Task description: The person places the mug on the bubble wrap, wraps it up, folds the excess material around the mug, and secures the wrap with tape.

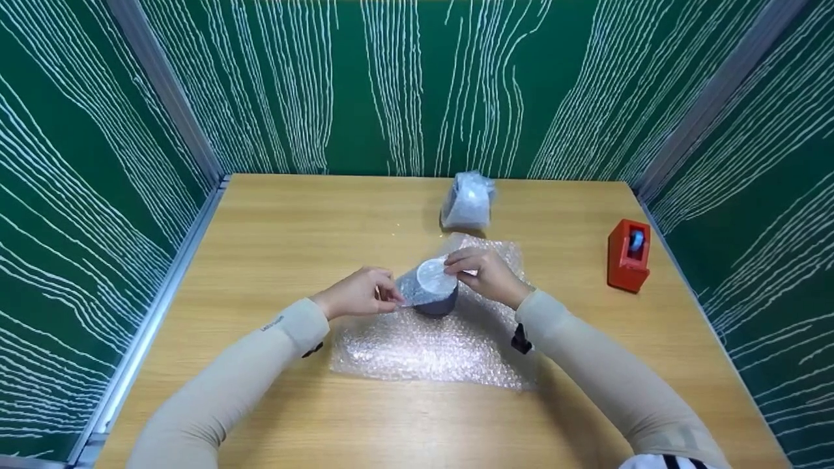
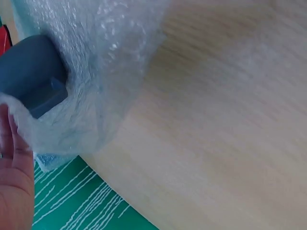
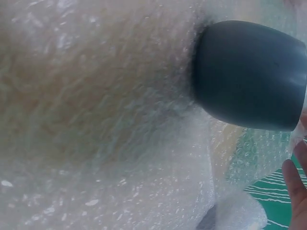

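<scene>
A dark grey mug (image 1: pixel 438 306) stands on a sheet of bubble wrap (image 1: pixel 417 352); its handle shows in the left wrist view, beside the mug's dark wall (image 2: pixel 29 67). Part of the sheet is drawn up over the mug's top. At the mug's left, my left hand (image 1: pixel 360 293) pinches an edge of that raised wrap. My right hand (image 1: pixel 485 273) holds the wrap at the right of the mug's rim with thumb and fingers. In the right wrist view the mug's bare side (image 3: pixel 249 76) is visible, with the right fingertips (image 3: pixel 290 170) near its top.
Behind the sheet stands a bubble-wrapped object (image 1: pixel 470 202), its kind obscured by the wrap. A red tape dispenser (image 1: pixel 629 255) with a blue roll sits at the table's right. Green panels with white lines (image 1: pixel 365 85) enclose the wooden table (image 1: pixel 280 228) at back and sides.
</scene>
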`<state>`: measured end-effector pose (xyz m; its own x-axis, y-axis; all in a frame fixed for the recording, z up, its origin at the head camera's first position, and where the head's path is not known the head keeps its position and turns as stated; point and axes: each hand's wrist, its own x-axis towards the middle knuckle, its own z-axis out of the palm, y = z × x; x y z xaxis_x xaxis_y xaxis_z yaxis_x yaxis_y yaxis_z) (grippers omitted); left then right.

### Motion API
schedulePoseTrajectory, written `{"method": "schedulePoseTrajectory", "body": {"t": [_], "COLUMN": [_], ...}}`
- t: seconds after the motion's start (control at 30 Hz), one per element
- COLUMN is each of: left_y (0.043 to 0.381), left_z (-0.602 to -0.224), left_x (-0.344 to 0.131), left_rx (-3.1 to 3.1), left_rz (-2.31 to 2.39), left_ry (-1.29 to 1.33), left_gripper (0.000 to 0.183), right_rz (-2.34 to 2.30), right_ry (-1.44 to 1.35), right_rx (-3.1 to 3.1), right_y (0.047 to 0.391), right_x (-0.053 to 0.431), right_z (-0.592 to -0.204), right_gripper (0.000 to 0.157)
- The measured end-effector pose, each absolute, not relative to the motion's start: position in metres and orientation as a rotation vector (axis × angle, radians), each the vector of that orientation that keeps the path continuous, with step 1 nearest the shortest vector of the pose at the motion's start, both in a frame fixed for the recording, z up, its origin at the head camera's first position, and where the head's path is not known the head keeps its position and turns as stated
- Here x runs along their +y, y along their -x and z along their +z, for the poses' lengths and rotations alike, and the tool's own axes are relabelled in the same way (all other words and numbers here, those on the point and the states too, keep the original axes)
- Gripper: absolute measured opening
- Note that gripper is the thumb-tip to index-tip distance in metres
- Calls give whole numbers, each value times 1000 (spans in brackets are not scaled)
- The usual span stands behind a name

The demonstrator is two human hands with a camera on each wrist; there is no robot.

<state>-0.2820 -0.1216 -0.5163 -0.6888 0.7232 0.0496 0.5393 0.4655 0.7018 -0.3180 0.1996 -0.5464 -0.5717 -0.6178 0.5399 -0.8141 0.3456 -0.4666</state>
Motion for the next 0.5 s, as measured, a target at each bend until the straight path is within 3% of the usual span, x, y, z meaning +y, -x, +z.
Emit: {"method": "schedulePoseTrajectory", "body": {"t": [0.27, 0.5], "left_y": [304, 330], "left_z": [-493, -482], "left_x": [-113, -93], "left_rx": [2403, 2374], "left_rz": [1122, 1123], "left_ry": [-897, -658], "left_gripper": [22, 46], "right_rz": [979, 901], "right_ry": [-1302, -1341], "right_rx": [-2387, -2335], "right_y": [314, 313], "right_x": [201, 200], "right_z": [-547, -552], "right_gripper": [25, 24]}}
